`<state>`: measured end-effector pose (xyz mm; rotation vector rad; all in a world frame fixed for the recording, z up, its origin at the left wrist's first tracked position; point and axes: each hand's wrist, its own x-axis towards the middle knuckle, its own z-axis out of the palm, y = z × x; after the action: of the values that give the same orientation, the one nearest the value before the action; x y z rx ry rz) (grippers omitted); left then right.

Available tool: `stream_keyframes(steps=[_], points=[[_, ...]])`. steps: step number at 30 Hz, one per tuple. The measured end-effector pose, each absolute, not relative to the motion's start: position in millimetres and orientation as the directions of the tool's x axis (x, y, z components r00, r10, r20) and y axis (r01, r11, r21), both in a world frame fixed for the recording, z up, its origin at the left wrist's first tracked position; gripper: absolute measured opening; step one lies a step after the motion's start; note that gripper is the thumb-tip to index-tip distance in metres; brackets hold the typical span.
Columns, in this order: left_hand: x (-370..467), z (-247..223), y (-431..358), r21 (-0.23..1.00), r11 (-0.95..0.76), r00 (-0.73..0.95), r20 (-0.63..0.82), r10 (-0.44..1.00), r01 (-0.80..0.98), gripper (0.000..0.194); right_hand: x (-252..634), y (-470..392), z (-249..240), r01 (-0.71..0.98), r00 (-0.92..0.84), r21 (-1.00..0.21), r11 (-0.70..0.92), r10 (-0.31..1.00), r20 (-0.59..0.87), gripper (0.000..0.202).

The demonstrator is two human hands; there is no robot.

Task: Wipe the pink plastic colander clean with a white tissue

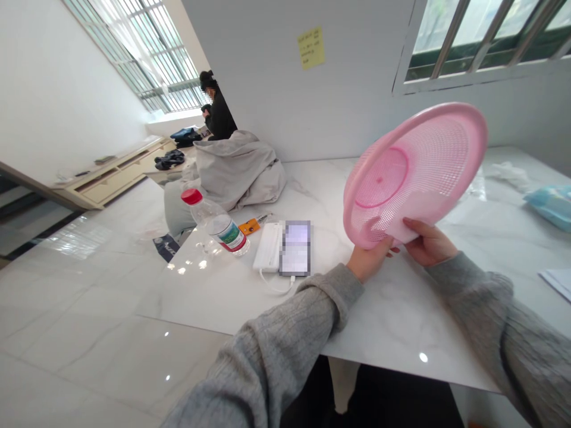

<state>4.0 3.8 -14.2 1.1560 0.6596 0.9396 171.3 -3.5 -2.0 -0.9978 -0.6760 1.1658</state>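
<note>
A pink mesh plastic basket [414, 160] is held up above the table, tilted so that its inside faces me. My left hand [369, 259] is closed round the near rim, with some fingers showing faintly through the mesh. Just to the right, my right hand [429, 242] is closed on a thin white wipe [423, 213], its thumb pressing the wipe over the rim. The wipe lies against the basket's inner wall. The fingertips of my right hand under the rim are partly hidden.
On the marble-patterned table [383, 321] are a red-capped bottle [229, 233], a white power bank [267, 246] cabled to a phone [295, 248], and an orange card [248, 227]. Grey cloth [243, 169] lies behind them. A blue packet [553, 205] sits at right. A person [219, 113] is in the background.
</note>
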Motion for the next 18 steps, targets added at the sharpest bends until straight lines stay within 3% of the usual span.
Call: stream_keyframes(steps=[5, 12, 18], points=[[2, -13, 8, 0.955, 0.106, 0.421, 0.022, 0.907, -0.278, 0.041, 164, -7, 3, -0.414, 0.243, -0.910, 0.013, 0.965, -0.097, 0.037], [1, -14, 9, 0.954, 0.146, 0.353, -0.047, 0.934, -0.260, 0.028, 167, -2, 0, -0.453, 0.376, -0.883, 0.122, 0.924, -0.065, 0.048], [-2, -19, 12, 0.958, 0.125, 0.310, -0.040, 0.950, -0.259, 0.058, 183, 3, 3, -0.438, 0.461, -0.875, 0.205, 0.887, -0.023, 0.052]])
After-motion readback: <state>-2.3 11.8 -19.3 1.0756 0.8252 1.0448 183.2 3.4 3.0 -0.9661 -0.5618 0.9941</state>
